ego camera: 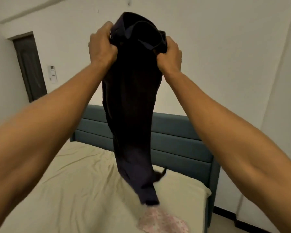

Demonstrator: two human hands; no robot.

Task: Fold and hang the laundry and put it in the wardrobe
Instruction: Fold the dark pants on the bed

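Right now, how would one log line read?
left hand grips dark trousers | right hand grips | above bed | unfolded

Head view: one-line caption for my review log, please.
Both hands, left and right, hold dark trousers up by the waistband above the bed.

Dark matt cloth trousers (133, 98), creased cream cotton-like sheet (77, 182) (slightly sheeny), padded teal fabric headboard (178, 137)

1 head-worn view. You look forward and slightly down from standing height along your own raised forearms, close to your left hand (102, 43) and right hand (170, 53). Beyond them the lens faces the bed (77, 182), its headboard (175, 137) and the far wall (225, 47); wide-angle bending shows at the edges.
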